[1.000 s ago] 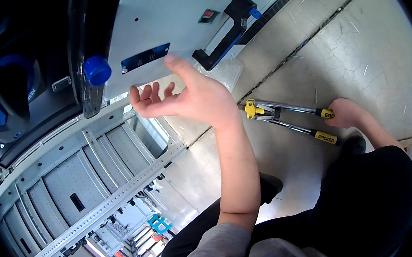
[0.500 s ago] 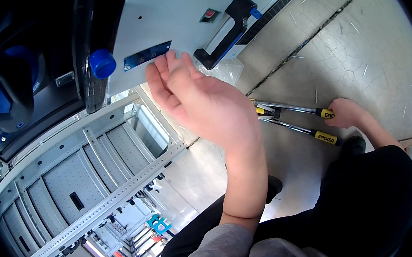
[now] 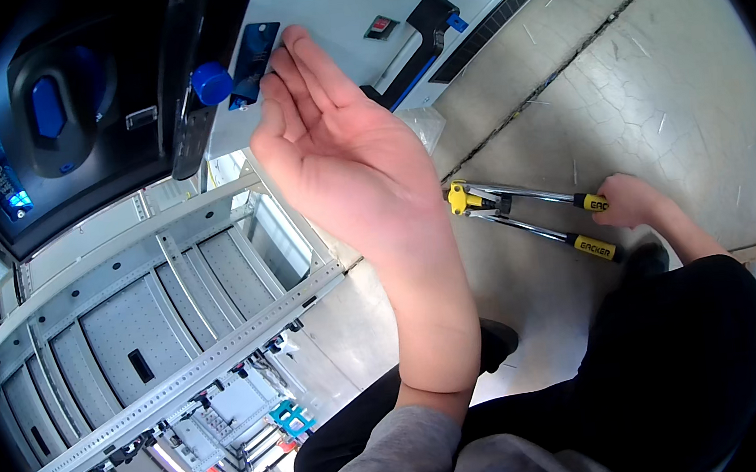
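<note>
Near bolt cutter (image 3: 497,204), perhaps plastic (image 3: 428,125)

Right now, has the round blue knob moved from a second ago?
Yes, the knob shifted up and right in view, measured against the grey metal rack.

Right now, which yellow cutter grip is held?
The upper grip, its end inside the right hand; the lower grip shows bare below it in view.

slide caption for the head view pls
Right hand grips a yellow-handled tool; open left hand is raised near a pale panel.
</note>
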The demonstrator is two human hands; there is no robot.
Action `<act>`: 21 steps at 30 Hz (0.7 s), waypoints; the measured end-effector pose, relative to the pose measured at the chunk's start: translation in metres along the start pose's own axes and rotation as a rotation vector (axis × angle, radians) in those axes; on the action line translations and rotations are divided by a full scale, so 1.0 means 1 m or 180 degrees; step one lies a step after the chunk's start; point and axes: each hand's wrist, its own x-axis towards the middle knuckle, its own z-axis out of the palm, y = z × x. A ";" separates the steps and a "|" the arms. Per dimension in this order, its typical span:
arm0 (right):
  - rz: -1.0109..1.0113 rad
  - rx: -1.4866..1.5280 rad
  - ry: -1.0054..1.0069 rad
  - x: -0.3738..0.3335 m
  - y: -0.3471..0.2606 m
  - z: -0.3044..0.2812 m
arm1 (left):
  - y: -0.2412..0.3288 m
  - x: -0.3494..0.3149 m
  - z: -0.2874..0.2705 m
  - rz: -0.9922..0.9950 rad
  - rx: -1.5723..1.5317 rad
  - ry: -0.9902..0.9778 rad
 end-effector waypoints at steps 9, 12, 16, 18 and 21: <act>-0.0301 -0.0212 0.0462 -0.006 0.011 0.014 | 0.002 0.004 0.007 -0.0406 -0.0063 0.0630; -0.0314 -0.0484 0.0489 -0.010 0.009 0.021 | 0.003 0.014 -0.021 -0.0424 -0.0019 0.0477; -0.0279 -0.0874 0.0642 -0.024 0.016 0.028 | 0.007 0.014 -0.023 -0.0635 -0.0385 0.0392; -0.0422 -0.0829 0.1170 -0.027 0.026 0.028 | 0.008 0.014 -0.023 -0.0649 -0.0430 0.0373; -0.0558 -0.0574 0.1607 -0.031 0.037 0.020 | 0.009 0.014 -0.027 -0.0716 -0.0561 0.0147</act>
